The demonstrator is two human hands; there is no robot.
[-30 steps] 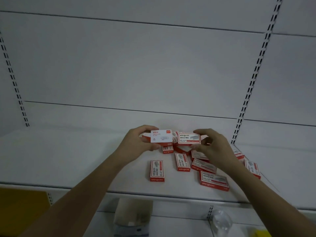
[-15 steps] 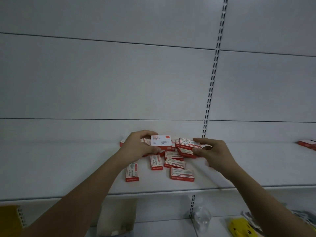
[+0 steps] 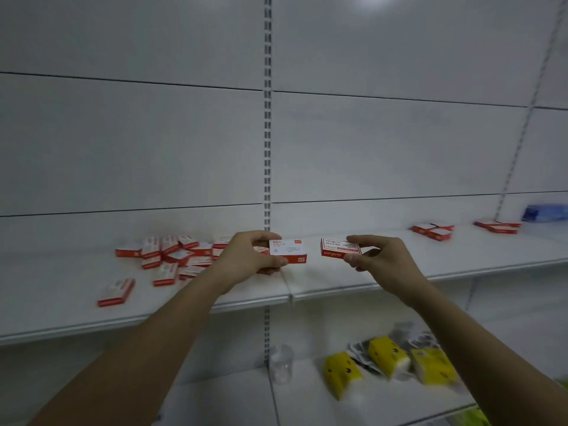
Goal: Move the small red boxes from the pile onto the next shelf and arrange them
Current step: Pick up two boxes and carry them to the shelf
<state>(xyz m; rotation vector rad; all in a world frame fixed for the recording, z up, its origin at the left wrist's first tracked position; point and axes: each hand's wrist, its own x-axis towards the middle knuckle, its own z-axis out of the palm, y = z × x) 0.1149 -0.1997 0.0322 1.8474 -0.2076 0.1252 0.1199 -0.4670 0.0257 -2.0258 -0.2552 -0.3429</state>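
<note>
The left hand (image 3: 246, 256) is gripping a white-faced red box (image 3: 287, 251) between thumb and curled fingers, holding it just left of the slotted upright (image 3: 267, 155). The right hand (image 3: 381, 259) is pinching a second red box (image 3: 339, 248) just right of that upright, above the next shelf (image 3: 399, 272). The pile of red boxes (image 3: 175, 256) is lying well left of the upright; arranged red boxes (image 3: 433, 230) are sitting far right of it.

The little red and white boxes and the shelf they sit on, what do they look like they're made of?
The box in the left hand looks like thin printed cardboard: sharp folded edges, flat matte white face with red print. The box in the right hand looks the same. The shelf seems painted sheet metal, smooth pale grey with a rolled front lip, though coated board is possible.
</note>
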